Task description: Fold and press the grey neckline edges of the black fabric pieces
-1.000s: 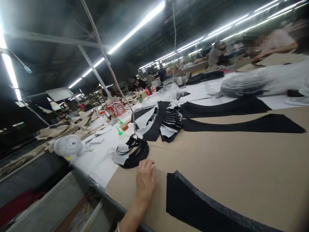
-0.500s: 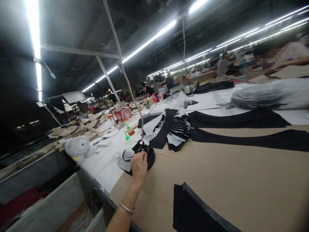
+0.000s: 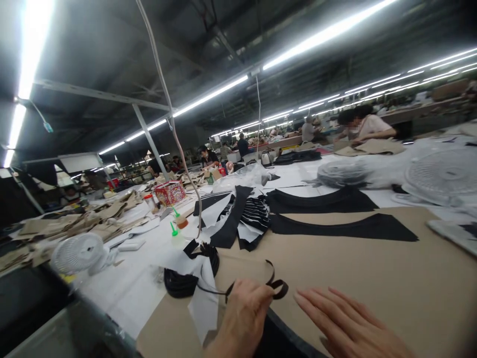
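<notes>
Dark strip (image 3: 281, 292), pinched in left grip (image 3: 244, 311) (right grip (image 3: 346, 320) spread flat), tan sheet (image 3: 354, 263) on white table (image 3: 128, 268), tube lights (image 3: 330, 34) overhead

Ceiling (image 3: 112, 40): dark, high above the left hand (image 3: 244, 311).
Tube lights (image 3: 324, 37): lit white, running in long lines overhead and far beyond the right hand (image 3: 348, 320).
Pole (image 3: 151, 142): pale, far beyond the left hand, to its left.
Worktable (image 3: 128, 273): white-topped, stretching away beyond the left hand.
</notes>
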Demonstrator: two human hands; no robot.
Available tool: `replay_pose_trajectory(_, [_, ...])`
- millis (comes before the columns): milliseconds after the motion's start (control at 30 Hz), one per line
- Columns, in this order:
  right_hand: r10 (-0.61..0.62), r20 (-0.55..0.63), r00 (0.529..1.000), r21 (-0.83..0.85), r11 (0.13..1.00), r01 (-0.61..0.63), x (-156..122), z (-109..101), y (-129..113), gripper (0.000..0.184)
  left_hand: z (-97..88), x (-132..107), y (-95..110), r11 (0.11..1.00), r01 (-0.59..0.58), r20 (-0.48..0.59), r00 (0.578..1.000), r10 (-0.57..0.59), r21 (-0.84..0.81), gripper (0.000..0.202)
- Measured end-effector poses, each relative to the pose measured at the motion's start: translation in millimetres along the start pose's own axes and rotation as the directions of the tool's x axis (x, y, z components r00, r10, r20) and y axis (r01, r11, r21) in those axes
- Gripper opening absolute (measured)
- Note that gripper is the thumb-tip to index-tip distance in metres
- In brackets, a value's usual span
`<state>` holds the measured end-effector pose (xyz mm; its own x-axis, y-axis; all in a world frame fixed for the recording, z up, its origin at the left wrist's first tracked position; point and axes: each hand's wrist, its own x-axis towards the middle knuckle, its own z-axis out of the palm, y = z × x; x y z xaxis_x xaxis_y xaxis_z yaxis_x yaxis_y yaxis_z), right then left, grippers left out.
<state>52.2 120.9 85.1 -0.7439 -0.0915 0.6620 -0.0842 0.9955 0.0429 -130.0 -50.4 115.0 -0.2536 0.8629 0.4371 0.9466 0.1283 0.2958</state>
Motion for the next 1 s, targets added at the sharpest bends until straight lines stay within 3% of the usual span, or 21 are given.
replay_pose_trajectory(100, [-0.019, 0.070, 0.997, 0.004, 1.000, 0.019, 41, 19, -4, 0.054, 10.1, 0, -3, 0.998, -0.033, 0.013, 0.999, 0.033, 0.047, 0.020])
replay_pose_trajectory(233, [-0.014, 0.303, 0.953, 0.188, 0.981, -0.045, 73, 45, -5, 0.020, 13.3, -10, -10, 1.000, 0.003, 0.013, 1.000, -0.003, 0.027, 0.021])
replay_pose_trajectory(300, [-0.052, 0.376, 0.925, 0.245, 0.968, -0.045, 82, 52, -4, 0.019, 11.2, -19, -16, 0.999, 0.034, 0.016, 0.999, -0.034, 0.018, 0.026])
replay_pose_trajectory(433, [-0.106, 0.351, 0.930, 0.263, 0.965, 0.011, 101, 52, 1, 0.019, 2.2, -39, -42, 0.980, 0.180, -0.031, 0.984, -0.178, 0.080, 0.054])
replay_pose_trajectory(567, [-0.149, 0.339, 0.929, 0.224, 0.972, 0.074, 117, 49, 2, 0.026, -5.4, -52, -85, 0.889, 0.366, -0.058, 0.930, -0.364, 0.275, 0.061])
replay_pose_trajectory(700, [-0.146, 0.331, 0.932, 0.175, 0.980, 0.092, 128, 38, 5, 0.027, -0.1, -55, -122, 0.884, 0.345, -0.024, 0.934, -0.356, 0.315, 0.035])
replay_pose_trajectory(800, [-0.111, 0.294, 0.949, 0.103, 0.991, 0.084, 128, 14, 18, 0.029, 7.7, -53, -136, 0.880, 0.359, -0.064, 0.932, -0.358, 0.312, 0.028])
replay_pose_trajectory(900, [-0.020, 0.211, 0.977, 0.020, 1.000, 0.016, 116, -15, 38, 0.032, 8.7, -48, -142, 0.873, 0.386, -0.128, 0.923, -0.364, 0.298, 0.026])
replay_pose_trajectory(1000, [0.107, 0.057, 0.993, -0.032, 0.994, -0.105, 90, -35, 58, 0.048, -3.2, -36, -148, 0.854, 0.430, -0.225, 0.899, -0.375, 0.293, 0.024])
